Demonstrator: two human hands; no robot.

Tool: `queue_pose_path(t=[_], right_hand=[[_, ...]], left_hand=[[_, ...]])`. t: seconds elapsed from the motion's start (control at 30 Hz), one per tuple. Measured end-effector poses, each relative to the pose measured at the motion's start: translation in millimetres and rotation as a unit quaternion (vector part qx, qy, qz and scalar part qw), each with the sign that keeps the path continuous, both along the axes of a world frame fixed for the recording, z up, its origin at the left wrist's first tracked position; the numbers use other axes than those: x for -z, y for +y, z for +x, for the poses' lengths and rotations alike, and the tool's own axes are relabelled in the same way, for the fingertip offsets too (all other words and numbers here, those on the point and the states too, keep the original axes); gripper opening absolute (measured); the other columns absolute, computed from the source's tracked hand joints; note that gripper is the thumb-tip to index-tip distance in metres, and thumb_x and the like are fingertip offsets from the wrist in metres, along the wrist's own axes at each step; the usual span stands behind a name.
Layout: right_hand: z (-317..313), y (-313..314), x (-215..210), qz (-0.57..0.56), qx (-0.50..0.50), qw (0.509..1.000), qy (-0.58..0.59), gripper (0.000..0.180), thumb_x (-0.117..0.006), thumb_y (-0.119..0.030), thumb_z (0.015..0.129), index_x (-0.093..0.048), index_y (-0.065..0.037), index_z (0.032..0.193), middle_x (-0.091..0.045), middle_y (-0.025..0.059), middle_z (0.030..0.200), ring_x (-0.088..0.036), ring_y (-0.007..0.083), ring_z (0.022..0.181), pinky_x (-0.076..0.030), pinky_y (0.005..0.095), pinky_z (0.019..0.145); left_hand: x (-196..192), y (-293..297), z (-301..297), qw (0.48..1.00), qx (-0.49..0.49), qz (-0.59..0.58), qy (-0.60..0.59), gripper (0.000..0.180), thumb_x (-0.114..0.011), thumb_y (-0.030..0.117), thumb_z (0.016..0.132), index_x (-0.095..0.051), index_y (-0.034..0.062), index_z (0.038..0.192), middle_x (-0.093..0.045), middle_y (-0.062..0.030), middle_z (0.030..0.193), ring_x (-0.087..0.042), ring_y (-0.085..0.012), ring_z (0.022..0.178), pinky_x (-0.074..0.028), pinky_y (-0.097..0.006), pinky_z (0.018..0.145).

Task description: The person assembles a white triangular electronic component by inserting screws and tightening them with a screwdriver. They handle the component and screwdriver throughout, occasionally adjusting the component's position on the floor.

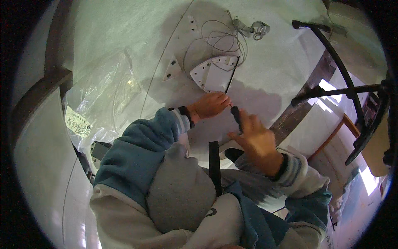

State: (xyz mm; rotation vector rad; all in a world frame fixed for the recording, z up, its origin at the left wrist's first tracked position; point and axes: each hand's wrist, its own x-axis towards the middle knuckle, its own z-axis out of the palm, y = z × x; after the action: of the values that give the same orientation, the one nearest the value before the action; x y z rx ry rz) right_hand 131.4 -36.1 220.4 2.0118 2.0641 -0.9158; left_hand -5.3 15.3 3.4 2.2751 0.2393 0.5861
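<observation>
Lighting: dim, greenish. Glare patches (329, 92): seen at three o'clock. Soft shadow (174, 31): cast toward twelve. Right hand (259, 143): blurred. Edges: bowed, vignetted.

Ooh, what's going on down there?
A person is working with both hands. The blurred right hand is at a dark-handled tool, its thin end near the left hand. Just beyond is a white pointed plate, with a looped cable beside it.

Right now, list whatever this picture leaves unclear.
In the head view:
Left hand: whether it pinches anything, too small to tell.
Right hand: outline, blurred.
Dark-handled tool: tip, too small.
Clear plastic bag: any contents, veiled by creases and glare.
Black-legged base: far side, cut off by the rim.
</observation>
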Motion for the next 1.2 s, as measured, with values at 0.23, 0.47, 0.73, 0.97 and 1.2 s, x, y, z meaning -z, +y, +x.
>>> queue_pose_path(t=[0.23, 0.47, 0.73, 0.97, 1.2], right_hand=[[1, -16, -4, -0.195, 0.102, 0.974, -0.05, 0.049, -0.057, -0.036, 0.089, -0.048, 0.003, 0.118, -0.059, 0.0165, 0.08, -0.062, 0.0295, 0.059, -0.049, 0.0394, 0.045], [7, -11, -9, -0.042, -0.053, 0.998, -0.011, 0.061, -0.062, -0.03, 0.083, -0.041, 0.006, 0.128, -0.058, 0.0196, 0.085, -0.063, 0.0316, 0.074, -0.05, 0.0416, 0.051], [-5, -15, -15, -0.13, 0.095, 0.986, -0.042, 0.06, -0.065, -0.027, 0.082, -0.042, 0.003, 0.129, -0.058, 0.0164, 0.083, -0.063, 0.0296, 0.072, -0.051, 0.0368, 0.053], [0, -14, -14, -0.015, -0.071, 0.996, -0.058, 0.054, -0.059, -0.016, 0.077, -0.046, 0.001, 0.126, -0.054, 0.0145, 0.092, -0.061, 0.0271, 0.074, -0.049, 0.0353, 0.046], [1, -19, -14, -0.104, 0.074, 0.989, -0.076, 0.049, -0.061, -0.024, 0.084, -0.049, 0.005, 0.122, -0.056, 0.0113, 0.076, -0.059, 0.024, 0.057, -0.047, 0.0318, 0.042]], left_hand=[[5, -3, 2, 1.0, 0.015, -0.023, -0.006, 0.02, -0.06, 0.018, 0.085, -0.055, 0.0039, 0.098, -0.055, -0.0051, 0.079, -0.059, -0.0214, 0.071, -0.05, -0.032, 0.057], [7, -5, 3, 0.999, 0.017, -0.001, 0.031, 0.014, -0.058, 0.021, 0.088, -0.055, 0.0082, 0.085, -0.056, -0.004, 0.072, -0.06, -0.0196, 0.069, -0.05, -0.032, 0.057], [6, -5, 3, 1.0, -0.016, -0.001, 0.0, 0.018, -0.056, 0.024, 0.089, -0.054, 0.007, 0.085, -0.057, -0.004, 0.071, -0.061, -0.0213, 0.067, -0.051, -0.034, 0.06], [4, -1, 4, 0.999, 0.011, -0.007, 0.03, 0.014, -0.057, 0.019, 0.086, -0.054, 0.0056, 0.088, -0.057, -0.0046, 0.073, -0.061, -0.0216, 0.07, -0.051, -0.034, 0.06], [2, -4, -1, 0.998, 0.01, 0.01, 0.057, 0.013, -0.058, 0.016, 0.084, -0.054, 0.0058, 0.091, -0.057, -0.0043, 0.073, -0.061, -0.0197, 0.07, -0.05, -0.032, 0.056]])
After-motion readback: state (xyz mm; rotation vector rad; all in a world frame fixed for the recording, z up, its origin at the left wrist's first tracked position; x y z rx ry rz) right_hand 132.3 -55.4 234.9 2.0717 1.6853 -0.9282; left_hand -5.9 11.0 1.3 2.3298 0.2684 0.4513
